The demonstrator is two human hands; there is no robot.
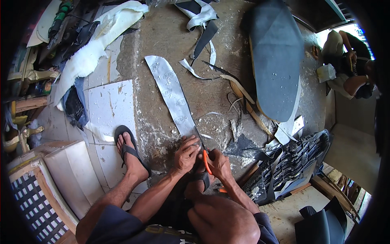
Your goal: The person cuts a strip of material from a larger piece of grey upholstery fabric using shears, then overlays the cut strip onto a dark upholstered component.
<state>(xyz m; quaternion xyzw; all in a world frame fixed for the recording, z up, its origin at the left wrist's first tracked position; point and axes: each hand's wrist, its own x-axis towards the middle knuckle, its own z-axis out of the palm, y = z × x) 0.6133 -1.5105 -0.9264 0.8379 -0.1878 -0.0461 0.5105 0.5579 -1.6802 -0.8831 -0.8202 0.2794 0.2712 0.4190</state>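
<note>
A long pale grey strip of sheet material [170, 91], printed with dark marks, stretches over the worn floor toward me. Its near end is under my left hand [187, 155], whose fingers are bent over it and press it. My right hand [220, 164] is closed round the orange handle of a pair of scissors [206, 162]. The blades point away from me along the strip's right edge, close beside my left fingertips. A thin dark band runs down that edge; whether it is a cut-off sliver I cannot tell. My feet in dark flip-flops stand either side of the near end.
To the right lies a long padded seat with a dark cover [276, 61]. Curled offcuts [203, 18] and narrow trimmings are scattered ahead. White padding [87, 57] lies at the left, near a lattice-panelled frame [40, 195]. Another person [349, 61] sits at the far right.
</note>
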